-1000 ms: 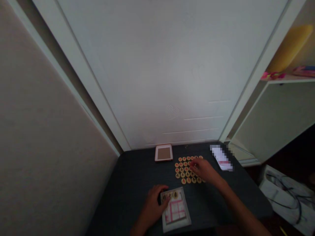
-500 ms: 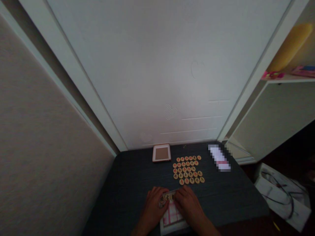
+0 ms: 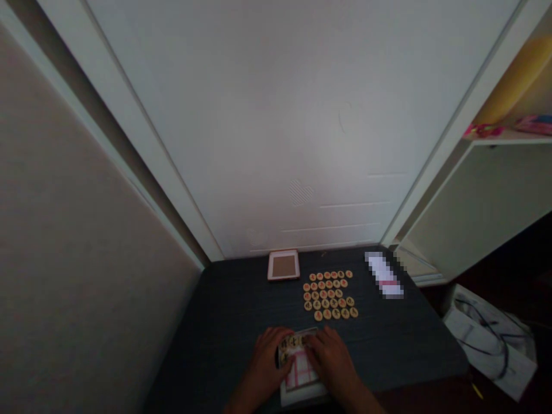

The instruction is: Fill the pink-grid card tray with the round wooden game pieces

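At the table's near edge sits a shallow white box with a pink-and-white checked bottom. Several round Chinese chess pieces with dark characters lie along its far end, and another is at its left side. My left hand is closed around the box's left side, its thumb over the inside. The bent fingers of my right hand are on a piece at the far right corner of the box; the hand partly hides it. Beyond the box, more chess pieces lie face up in uneven rows, some red, some dark.
A square tray or lid with a brown middle lies at the back of the dark table, by the white panel. A blurred-out pale object is at the back right. A white box with cables stands right of the table.
My right fingers have shifted slightly at the box's far end, and more of the pieces there shows. The view has tilted a little. The rows on the table look the same.
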{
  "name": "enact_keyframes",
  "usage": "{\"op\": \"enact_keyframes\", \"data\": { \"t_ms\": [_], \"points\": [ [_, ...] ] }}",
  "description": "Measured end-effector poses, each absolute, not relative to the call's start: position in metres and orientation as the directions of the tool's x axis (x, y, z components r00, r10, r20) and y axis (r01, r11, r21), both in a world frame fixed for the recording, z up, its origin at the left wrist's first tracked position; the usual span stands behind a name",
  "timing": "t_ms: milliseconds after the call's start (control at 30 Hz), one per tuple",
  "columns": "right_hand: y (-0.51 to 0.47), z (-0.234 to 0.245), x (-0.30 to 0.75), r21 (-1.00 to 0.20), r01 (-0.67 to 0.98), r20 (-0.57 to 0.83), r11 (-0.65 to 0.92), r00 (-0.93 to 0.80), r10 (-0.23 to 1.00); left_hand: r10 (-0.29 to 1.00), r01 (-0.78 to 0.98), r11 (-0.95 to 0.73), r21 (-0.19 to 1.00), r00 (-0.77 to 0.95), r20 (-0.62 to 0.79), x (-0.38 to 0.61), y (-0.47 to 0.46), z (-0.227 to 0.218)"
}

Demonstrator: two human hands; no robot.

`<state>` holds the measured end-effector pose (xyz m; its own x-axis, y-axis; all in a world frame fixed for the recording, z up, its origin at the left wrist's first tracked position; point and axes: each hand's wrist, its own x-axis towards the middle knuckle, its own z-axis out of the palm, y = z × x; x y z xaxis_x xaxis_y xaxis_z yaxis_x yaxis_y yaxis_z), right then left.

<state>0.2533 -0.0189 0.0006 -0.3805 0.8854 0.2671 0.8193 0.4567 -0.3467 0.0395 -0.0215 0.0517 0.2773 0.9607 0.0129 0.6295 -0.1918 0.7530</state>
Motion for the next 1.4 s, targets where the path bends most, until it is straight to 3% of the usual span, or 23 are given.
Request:
{"op": "enact_keyframes", "data": {
  "t_ms": [533, 800, 967, 1067, 1200, 1400],
  "points": [
    [-0.022, 0.010, 0.247, -0.409, 0.827, 0.274, 0.386, -0.293, 0.916, 0.969, 0.703, -0.216, 0.677, 0.240, 0.059, 0.054, -0.011, 0.040],
    [-0.022, 0.013, 0.247, -0.422, 0.814, 0.262, 0.398, -0.311, 0.914, 0.962, 0.663, -0.228, 0.713, 0.264, 0.061, 0.055, -0.007, 0.042],
    [-0.016, 0.027, 0.262, -0.562, 0.707, 0.301, 0.430, -0.309, 0.902, 0.966, 0.563, -0.222, 0.796, 0.240, 0.099, 0.047, -0.005, 0.046],
    [0.016, 0.045, 0.298, -0.623, 0.692, 0.319, 0.365, -0.201, 0.926, 0.980, 0.546, -0.186, 0.817, 0.161, 0.116, 0.036, 0.000, 0.045],
    [0.088, 0.065, 0.357, -0.560, 0.790, 0.214, 0.249, -0.152, 0.965, 0.993, 0.533, -0.103, 0.840, 0.009, 0.116, 0.025, 0.008, 0.041],
    [0.165, 0.063, 0.390, -0.537, 0.804, 0.092, 0.256, -0.245, 0.965, 0.995, 0.487, -0.025, 0.873, -0.077, 0.071, 0.023, 0.008, 0.030]
  ]
}}
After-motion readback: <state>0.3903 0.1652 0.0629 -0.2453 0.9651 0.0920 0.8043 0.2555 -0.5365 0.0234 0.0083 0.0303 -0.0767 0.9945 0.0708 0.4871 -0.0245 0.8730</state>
